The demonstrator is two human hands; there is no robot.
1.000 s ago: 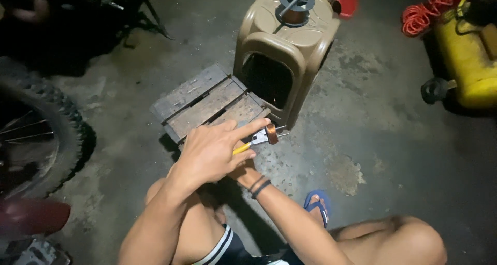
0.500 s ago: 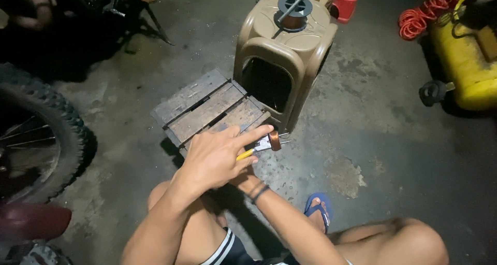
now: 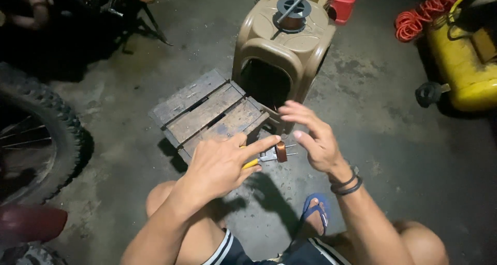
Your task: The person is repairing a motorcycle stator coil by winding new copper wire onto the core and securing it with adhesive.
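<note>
Left hand (image 3: 222, 164): closed around a yellow-handled tool (image 3: 252, 163), index finger stretched right along its top toward the coil; sat at the near centre of the scene, above the person's left knee.
Yellow-handled tool: only a short yellow piece and a metal tip showed past the left hand; the tip met the coil. What kind of tool it was I could not tell.
Copper coil (image 3: 281, 151): small, brown-orange, wound on a piece with thin metal pins sticking out to the right; held at the tool's tip, between the two hands, above the concrete floor (image 3: 373, 120).
Right hand (image 3: 315, 135): open, fingers spread and slightly curled, holding nothing; just right of the coil, not touching it as far as I could see. Dark bands circled the wrist.
Wooden pallet (image 3: 207, 109): small and slatted, lying on the floor just beyond the left hand.
Plastic stool (image 3: 282, 50): tan, standing at the far end of the pallet, touching it.
Wire spool (image 3: 292, 11): dark, resting on the stool's seat with a thin rod across it.
Tyre (image 3: 36, 135): knobby, at the left edge.
Yellow tank (image 3: 461, 63): far right, with an orange coiled hose (image 3: 419, 16) behind it.
Blue sandal (image 3: 316, 213): on the foot near the right forearm.
</note>
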